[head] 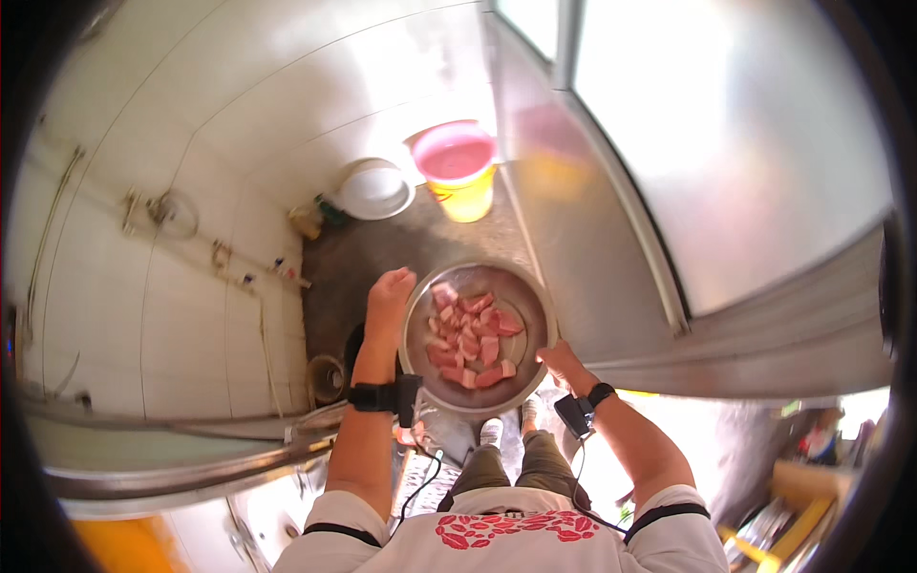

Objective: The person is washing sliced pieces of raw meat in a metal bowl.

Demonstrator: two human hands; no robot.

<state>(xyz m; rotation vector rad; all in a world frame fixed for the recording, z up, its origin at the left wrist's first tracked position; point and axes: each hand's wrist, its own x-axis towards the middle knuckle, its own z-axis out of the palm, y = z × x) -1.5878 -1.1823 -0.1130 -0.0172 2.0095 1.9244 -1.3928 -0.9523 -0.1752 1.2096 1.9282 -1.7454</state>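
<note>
A round metal basin [437, 387] is held out before me at about waist height. Chunks of raw meat [469, 336], pink with pale fat, lie in the bottom of it. At the basin's upper left edge, my left hand [390, 286] has its fingers curled; whether they grip the rim is hard to tell. My right hand [564, 362] is closed on the rim at the lower right, thumb towards the inside. Both wrists carry black straps with small dark boxes and cables.
Beyond the basin, on the floor, stand a pink basin [455, 154] on a yellow bucket [469, 197] and a white basin [377, 188]. Taps and pipes [236, 268] run along the tiled wall [193, 322] at left. A metal-framed door panel [616, 179] rises at right.
</note>
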